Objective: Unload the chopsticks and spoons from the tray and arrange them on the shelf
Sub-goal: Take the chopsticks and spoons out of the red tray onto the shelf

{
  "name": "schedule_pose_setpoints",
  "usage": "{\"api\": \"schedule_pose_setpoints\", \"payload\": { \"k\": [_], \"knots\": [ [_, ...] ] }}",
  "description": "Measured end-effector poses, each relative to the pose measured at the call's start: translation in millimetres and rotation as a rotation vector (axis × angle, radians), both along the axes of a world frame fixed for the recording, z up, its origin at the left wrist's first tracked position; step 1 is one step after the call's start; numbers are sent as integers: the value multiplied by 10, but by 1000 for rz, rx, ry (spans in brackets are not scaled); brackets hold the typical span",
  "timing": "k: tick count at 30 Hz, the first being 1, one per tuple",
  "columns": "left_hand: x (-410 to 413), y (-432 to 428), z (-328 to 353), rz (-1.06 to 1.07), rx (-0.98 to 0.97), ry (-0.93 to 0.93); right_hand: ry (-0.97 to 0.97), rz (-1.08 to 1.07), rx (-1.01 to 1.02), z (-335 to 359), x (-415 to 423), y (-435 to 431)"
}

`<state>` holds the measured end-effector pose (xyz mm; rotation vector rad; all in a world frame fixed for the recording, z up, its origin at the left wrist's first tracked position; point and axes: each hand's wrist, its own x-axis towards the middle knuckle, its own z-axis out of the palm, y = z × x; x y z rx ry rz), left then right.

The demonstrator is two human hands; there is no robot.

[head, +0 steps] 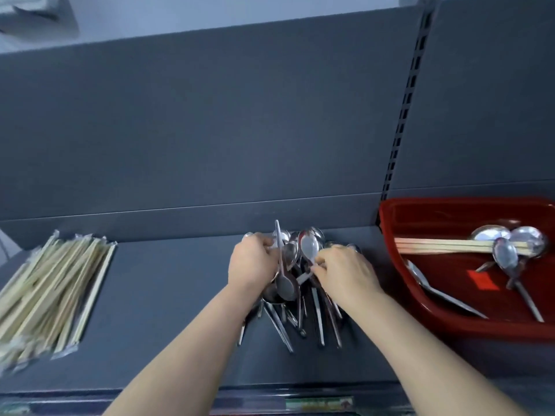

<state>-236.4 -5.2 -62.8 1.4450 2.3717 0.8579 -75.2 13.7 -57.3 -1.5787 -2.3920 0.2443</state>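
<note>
The red plastic tray point(390, 235) runs off the right edge. The heap of wrapped wooden chopsticks point(54, 289) blurs away at the left. The left hand point(252, 261) and right hand point(345, 274) hide most of their fingers among the pile of steel spoons point(288, 285).

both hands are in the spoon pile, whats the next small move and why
Probably flip the one reversed metal spoon, whose bowl points toward the person while the rest of the pile of shiny metal spoons point bowls at the back panel. The left hand and right hand both grip that pile on the grey shelf.
</note>
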Motion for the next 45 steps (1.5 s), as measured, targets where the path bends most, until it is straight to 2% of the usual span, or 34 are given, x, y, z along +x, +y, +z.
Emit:
{"api": "schedule_pose_setpoints", "payload": {
  "k": [2,6,8,16,21,28,33,38,42,45],
  "knots": [
    [-14,-22,15,-20,33,28,-5,-25,72,33,53,5],
    [68,-75,117,-173,74,267,-62,-47,195,96,207,22],
    [173,-65,171,-238,75,325,-97,-52,220,137,306,30],
    [988,98,339,-385,104,307,-92,-135,220,237,1024,23],
    [1650,244,415,-492,112,260,-98,-286,100,307,1785,93],
    [2320,387,313,-541,-22,315,-183,-494,-115,258,2706,358],
    [2501,363,248,-572,-148,443,-292,-443,-369,194,2848,615],
    [2542,341,235,-506,-221,441,-202,-417,-522,159,2886,709],
    [2586,351,223,-491,-265,418,-45,-391,-421,166,2944,698],
    [2640,372,203,-457,-302,477,124,-324,-465,258,2980,664]
  ]
}}
